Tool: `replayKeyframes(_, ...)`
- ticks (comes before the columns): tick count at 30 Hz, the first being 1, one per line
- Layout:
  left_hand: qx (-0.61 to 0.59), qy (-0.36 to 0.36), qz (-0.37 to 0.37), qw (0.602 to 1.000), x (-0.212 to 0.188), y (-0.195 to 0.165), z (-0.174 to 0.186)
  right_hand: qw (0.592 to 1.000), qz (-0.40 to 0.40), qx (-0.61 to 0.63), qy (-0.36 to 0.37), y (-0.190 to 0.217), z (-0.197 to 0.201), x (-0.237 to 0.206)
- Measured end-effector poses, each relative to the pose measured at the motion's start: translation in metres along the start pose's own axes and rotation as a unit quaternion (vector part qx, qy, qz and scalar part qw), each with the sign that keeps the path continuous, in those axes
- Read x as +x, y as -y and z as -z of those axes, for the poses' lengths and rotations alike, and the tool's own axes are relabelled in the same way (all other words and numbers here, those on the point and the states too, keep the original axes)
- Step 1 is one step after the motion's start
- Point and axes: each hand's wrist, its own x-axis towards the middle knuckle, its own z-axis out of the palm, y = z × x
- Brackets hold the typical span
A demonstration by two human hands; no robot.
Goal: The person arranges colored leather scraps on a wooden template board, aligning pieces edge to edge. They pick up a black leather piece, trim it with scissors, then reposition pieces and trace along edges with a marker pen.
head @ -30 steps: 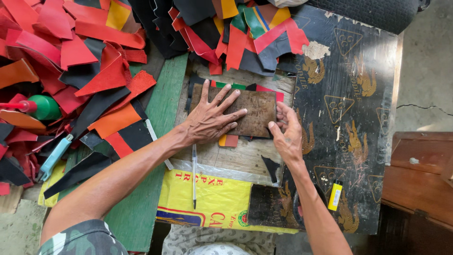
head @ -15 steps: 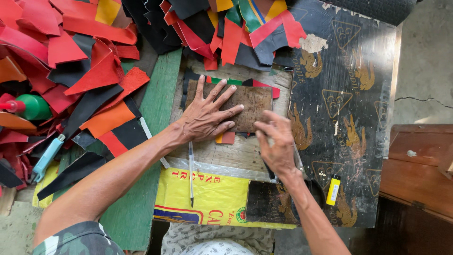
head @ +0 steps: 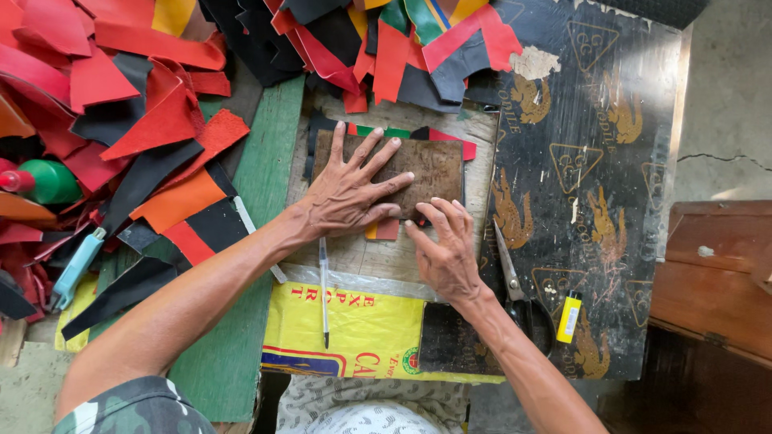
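Since a second ago your right hand [head: 446,249] has slid off the brown template's right edge and down to its lower right corner – fingers curled, fingertips at the edge, gripping nothing. Your left hand [head: 350,189] lies spread flat on the brown template [head: 430,165], pressing it onto the coloured leather pieces [head: 384,229] beneath, at about 12 o'clock on the worktop [head: 386,257].

Ease that left palm and the template could skate over the smooth leather, so the stack underneath ends up out of line. A pen [head: 323,293] lies just below your left wrist at 6 o'clock, and scissors [head: 515,289] sit beside your right wrist at 4 o'clock – a careless sweep of either forearm could knock them, or catch the blades. Red and black offcuts [head: 137,104] crowd in from 10 o'clock and could creep under the edge.
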Motion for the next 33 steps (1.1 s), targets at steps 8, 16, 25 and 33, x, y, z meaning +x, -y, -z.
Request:
replayKeyframes(8,0.017,0.021,0.013,1.0,0.004,-0.007,0.0,0.952,-0.223,0.188,-0.089,-0.031,0.009,0.008)
replayKeyframes(16,0.035,0.034,0.0,0.999,0.001,-0.007,-0.007,0.869,-0.289,0.401,-0.028,-0.082,0.011,0.011)
replayKeyframes(25,0.011,0.048,-0.006,0.999,0.003,-0.008,-0.004,0.912,-0.295,0.284,-0.013,-0.078,0.027,0.022)
replayKeyframes(33,-0.005,0.039,-0.003,0.999,0.005,-0.006,-0.01,0.975,-0.166,0.145,0.001,-0.056,0.022,0.037)
